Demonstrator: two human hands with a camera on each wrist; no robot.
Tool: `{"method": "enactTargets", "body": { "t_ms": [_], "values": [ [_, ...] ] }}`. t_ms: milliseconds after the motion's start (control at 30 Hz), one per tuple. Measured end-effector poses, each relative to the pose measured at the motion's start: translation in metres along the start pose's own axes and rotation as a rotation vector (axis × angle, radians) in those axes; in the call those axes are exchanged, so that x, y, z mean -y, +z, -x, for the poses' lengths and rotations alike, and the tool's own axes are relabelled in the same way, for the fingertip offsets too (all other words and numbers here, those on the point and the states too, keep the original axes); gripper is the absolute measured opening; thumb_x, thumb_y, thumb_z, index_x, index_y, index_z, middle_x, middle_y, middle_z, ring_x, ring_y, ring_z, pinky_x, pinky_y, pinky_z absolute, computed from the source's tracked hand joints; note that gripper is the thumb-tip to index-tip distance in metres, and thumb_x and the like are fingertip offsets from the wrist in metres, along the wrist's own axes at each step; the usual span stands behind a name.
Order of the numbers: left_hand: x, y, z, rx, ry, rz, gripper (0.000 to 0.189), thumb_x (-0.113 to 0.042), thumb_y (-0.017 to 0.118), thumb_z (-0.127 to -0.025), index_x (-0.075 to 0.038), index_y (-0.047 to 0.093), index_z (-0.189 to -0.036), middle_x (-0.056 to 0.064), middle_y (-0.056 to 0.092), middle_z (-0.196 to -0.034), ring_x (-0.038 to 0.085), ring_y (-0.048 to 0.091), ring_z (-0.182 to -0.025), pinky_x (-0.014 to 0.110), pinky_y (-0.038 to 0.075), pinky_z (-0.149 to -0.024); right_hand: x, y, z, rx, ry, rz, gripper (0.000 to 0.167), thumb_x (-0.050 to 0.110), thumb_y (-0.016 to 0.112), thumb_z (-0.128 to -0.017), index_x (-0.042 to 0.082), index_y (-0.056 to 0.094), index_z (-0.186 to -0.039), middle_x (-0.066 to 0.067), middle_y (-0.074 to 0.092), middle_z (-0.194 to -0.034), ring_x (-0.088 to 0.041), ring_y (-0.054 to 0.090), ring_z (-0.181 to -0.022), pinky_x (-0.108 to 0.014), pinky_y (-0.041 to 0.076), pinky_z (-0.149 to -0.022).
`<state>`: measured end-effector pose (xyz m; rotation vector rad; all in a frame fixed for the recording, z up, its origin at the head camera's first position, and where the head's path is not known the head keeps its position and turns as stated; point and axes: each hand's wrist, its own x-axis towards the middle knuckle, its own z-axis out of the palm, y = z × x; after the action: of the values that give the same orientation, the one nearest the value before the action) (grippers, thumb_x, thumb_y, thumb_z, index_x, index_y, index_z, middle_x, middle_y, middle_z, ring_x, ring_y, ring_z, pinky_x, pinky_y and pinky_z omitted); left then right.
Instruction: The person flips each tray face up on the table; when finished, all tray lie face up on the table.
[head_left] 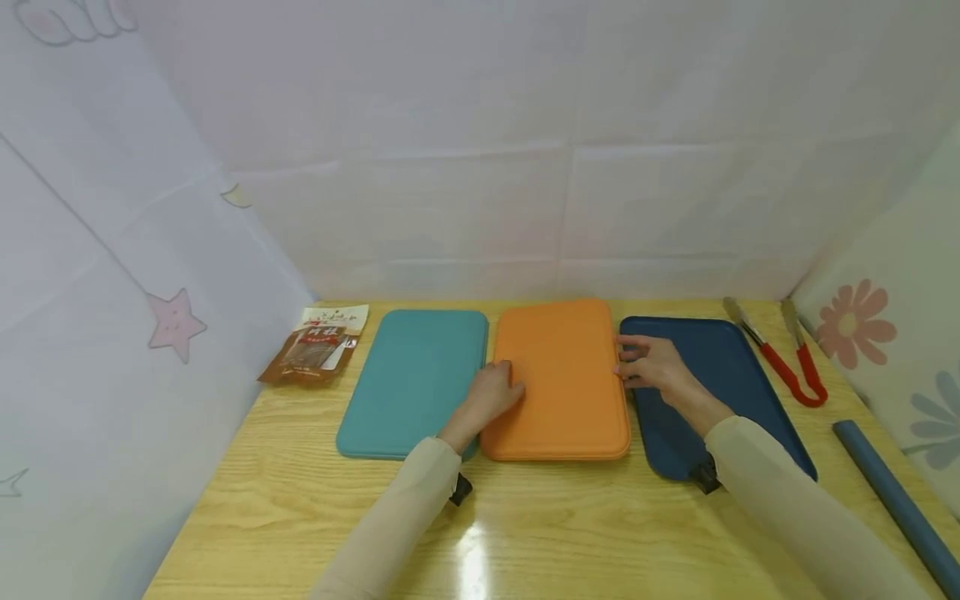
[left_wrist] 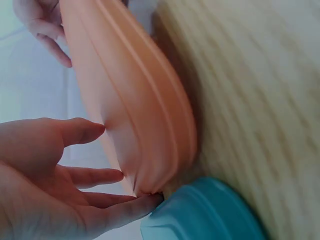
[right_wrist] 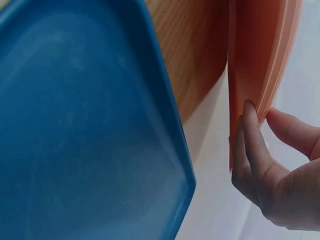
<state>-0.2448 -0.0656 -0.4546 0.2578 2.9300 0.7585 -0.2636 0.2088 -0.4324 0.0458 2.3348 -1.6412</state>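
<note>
An orange tray (head_left: pixel 558 392) lies with its smooth side up in the middle, its right side tilted off the table. My right hand (head_left: pixel 652 364) pinches its right rim; in the right wrist view the thumb is on one face and the fingers (right_wrist: pixel 255 137) on the other. My left hand (head_left: pixel 492 392) rests at the left edge, its extended fingers (left_wrist: pixel 102 176) and thumb touching the orange surface. To the left is a teal tray (head_left: pixel 416 379), also smooth side up. A dark blue tray (head_left: pixel 708 358) sits on the right, rim up, below my right forearm.
A brown and white snack packet (head_left: pixel 318 346) lies at the far left. Tongs with red handles (head_left: pixel 810 375) lie beyond the blue tray, and a grey-blue rod (head_left: pixel 892 492) runs along the right table edge. Cloth walls (head_left: pixel 465 208) enclose the back and sides.
</note>
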Motion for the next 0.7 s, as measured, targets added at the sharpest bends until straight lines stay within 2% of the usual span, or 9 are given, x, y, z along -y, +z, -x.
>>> {"method": "enactTargets", "body": {
  "t_ms": [167,333,467,700],
  "values": [
    [-0.001,0.001,0.011,0.004,0.032,-0.028,0.038,-0.022,0.058,-0.097,0.003,0.057,-0.125,0.023,0.059,-0.114,0.039,0.059,-0.097,0.046,0.05,-0.079,0.0,-0.005,0.003,0.041,0.033,-0.017,0.071,0.001,0.067,-0.089,0.004,0.032,-0.15,-0.032,0.044,-0.137,-0.018,0.068,-0.09,-0.042,0.056,-0.08],
    [-0.004,0.001,0.031,0.024,0.053,-0.033,0.046,-0.029,0.059,-0.097,0.002,0.055,-0.131,0.03,0.049,-0.134,0.05,0.051,-0.114,0.054,0.046,-0.091,0.005,-0.01,0.007,0.096,0.055,-0.035,0.074,0.001,0.066,-0.09,0.004,0.026,-0.152,-0.034,0.039,-0.139,-0.019,0.068,-0.092,-0.039,0.057,-0.077],
    [-0.004,-0.001,0.047,0.072,0.036,0.007,0.06,-0.041,0.057,-0.096,0.0,0.048,-0.139,0.03,0.037,-0.145,0.054,0.041,-0.125,0.057,0.041,-0.099,0.012,-0.015,0.009,0.136,0.063,-0.065,0.078,0.001,0.066,-0.09,0.006,0.021,-0.154,-0.034,0.037,-0.14,-0.016,0.067,-0.092,-0.041,0.056,-0.081],
    [-0.007,-0.004,0.072,0.153,0.026,0.099,0.081,-0.057,0.061,-0.088,-0.003,0.04,-0.146,0.03,0.028,-0.15,0.052,0.037,-0.128,0.057,0.039,-0.101,0.025,-0.019,0.012,0.167,0.045,-0.11,0.083,0.0,0.066,-0.089,0.009,0.016,-0.155,-0.032,0.035,-0.139,-0.012,0.066,-0.088,-0.04,0.056,-0.082]
  ]
}}
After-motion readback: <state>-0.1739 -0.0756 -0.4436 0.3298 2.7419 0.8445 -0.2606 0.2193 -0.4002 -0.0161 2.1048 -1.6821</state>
